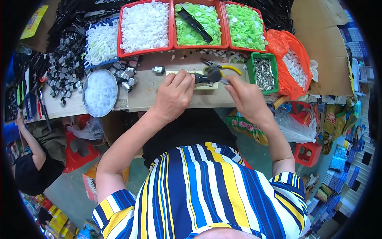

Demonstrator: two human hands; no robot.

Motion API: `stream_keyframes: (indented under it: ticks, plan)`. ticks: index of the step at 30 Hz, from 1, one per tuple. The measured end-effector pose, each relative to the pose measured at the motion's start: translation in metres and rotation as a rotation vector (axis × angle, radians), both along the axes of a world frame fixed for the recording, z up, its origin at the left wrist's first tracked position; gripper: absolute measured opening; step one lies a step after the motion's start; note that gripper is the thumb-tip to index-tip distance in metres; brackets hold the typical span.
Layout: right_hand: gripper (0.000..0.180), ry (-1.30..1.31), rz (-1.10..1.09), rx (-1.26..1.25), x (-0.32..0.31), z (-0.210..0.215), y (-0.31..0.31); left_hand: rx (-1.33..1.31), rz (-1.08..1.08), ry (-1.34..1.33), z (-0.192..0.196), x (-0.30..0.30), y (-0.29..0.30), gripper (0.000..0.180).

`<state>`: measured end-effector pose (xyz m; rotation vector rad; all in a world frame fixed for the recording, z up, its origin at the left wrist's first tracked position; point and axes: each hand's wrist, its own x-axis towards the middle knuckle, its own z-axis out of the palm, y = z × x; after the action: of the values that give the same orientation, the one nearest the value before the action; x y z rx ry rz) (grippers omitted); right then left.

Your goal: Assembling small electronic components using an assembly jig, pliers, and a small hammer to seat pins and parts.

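My left hand [175,95] is closed, fingertips pinching one end of a black plastic part [201,78]. That part rests on a pale yellow block [207,87] on the bench. My right hand [248,99] is wrapped round the handle of a hammer [215,75], whose dark, slightly blurred head is over or beside the part's right end; I cannot tell whether they touch. Just behind the hammer lie pliers with yellow handles [231,68]. A small silver motor [158,69] sits left of the block, near my left fingers.
Red trays of white pieces [172,28] and green pieces [264,40] line the back. A green box of metal pins [249,67] and an orange bag [278,38] stand right. Leftward are a round dish [100,93] and piled motors [65,67]. Another person's arm [30,137] shows far left.
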<state>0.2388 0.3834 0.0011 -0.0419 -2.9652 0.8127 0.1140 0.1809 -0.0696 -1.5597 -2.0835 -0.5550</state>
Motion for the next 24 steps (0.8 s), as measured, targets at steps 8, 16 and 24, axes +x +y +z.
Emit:
stream_keyframes:
  ticks: [8, 16, 24]
  plan:
    - [0.021, 0.156, -0.032, -0.025, 0.002, 0.001, -0.004, -0.020, -0.001, -0.010, 0.002, 0.001, 0.001, 0.030]
    - [0.015, -0.121, -0.027, 0.196, 0.000, -0.011, -0.007, -0.035, 0.011, 0.008, 0.002, 0.005, 0.002, 0.031]
    - [0.019, 0.406, 0.057, -0.013, -0.021, 0.050, -0.019, 0.024, 0.059, -0.182, -0.009, 0.039, 0.000, 0.040]
